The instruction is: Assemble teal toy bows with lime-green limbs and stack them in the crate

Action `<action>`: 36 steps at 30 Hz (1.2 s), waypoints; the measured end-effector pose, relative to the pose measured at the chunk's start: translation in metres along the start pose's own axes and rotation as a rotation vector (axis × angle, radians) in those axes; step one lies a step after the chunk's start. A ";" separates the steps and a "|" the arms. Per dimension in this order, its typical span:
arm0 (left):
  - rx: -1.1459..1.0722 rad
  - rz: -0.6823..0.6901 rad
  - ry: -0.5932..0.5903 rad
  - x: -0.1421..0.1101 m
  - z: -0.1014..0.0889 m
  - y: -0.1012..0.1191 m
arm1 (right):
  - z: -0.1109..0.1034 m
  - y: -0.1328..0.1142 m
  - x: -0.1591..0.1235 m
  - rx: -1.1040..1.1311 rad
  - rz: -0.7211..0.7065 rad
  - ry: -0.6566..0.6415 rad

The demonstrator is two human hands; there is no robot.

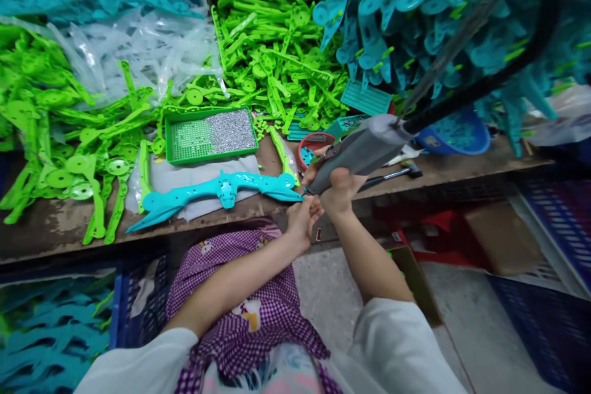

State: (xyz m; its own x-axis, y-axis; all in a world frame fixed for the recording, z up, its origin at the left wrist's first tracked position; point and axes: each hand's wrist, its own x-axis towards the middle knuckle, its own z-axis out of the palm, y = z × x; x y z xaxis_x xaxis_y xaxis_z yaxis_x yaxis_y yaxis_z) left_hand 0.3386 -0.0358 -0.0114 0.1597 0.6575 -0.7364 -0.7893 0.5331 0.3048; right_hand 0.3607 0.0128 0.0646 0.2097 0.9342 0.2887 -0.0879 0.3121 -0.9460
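Turquoise piece, purple-checked apron

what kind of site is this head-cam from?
Probably a plastic-parts assembly workshop: heaps of green plastic parts and blue plastic parts crowd the bench, a green tray holds small metal pieces, and the right hand grips a grey handheld tool.

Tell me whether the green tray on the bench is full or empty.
Neither, it's partly full: in the green tray, small metal pieces cover the right side, while the perforated bottom shows on the left.
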 end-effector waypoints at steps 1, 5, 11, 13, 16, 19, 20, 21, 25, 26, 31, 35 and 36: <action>0.009 0.012 0.002 0.000 0.000 -0.001 | -0.001 0.001 0.000 -0.006 0.000 0.004; 0.049 0.041 0.013 0.000 -0.001 -0.002 | -0.004 0.008 0.000 -0.045 0.024 0.010; 0.078 0.055 0.015 0.004 -0.005 -0.004 | -0.006 0.020 -0.002 -0.037 0.029 0.002; 0.092 0.059 0.024 0.005 -0.006 -0.005 | -0.005 0.022 -0.003 -0.020 0.023 -0.008; 0.098 0.066 0.029 0.007 -0.007 -0.007 | -0.005 0.024 -0.004 -0.002 0.020 -0.018; 0.112 0.076 0.022 0.008 -0.008 -0.007 | -0.007 0.027 -0.006 0.006 0.031 -0.012; 0.124 0.082 0.020 0.008 -0.008 -0.007 | -0.009 0.029 -0.007 0.006 0.034 -0.011; 0.139 0.091 0.017 0.007 -0.008 -0.007 | -0.010 0.032 -0.008 0.004 0.034 -0.012; 0.191 0.139 0.000 0.003 -0.008 -0.006 | -0.015 0.040 -0.010 -0.023 0.010 -0.033; 0.196 0.145 -0.002 0.001 -0.008 -0.006 | -0.015 0.041 -0.010 -0.034 0.012 -0.032; 0.212 0.142 0.020 0.001 -0.010 -0.006 | -0.014 0.036 -0.014 -0.083 0.044 -0.032; 0.220 0.133 0.029 0.006 -0.011 -0.006 | -0.016 0.033 -0.014 -0.082 0.039 -0.070; 0.216 0.132 0.030 0.007 -0.010 -0.007 | -0.015 0.032 -0.011 -0.097 0.039 -0.068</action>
State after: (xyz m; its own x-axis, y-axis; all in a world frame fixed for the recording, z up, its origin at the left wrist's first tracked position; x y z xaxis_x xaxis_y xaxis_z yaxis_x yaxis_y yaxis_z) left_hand 0.3389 -0.0401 -0.0251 0.0438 0.7147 -0.6980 -0.6566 0.5472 0.5191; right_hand 0.3703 0.0097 0.0285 0.1411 0.9559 0.2574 0.0010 0.2599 -0.9656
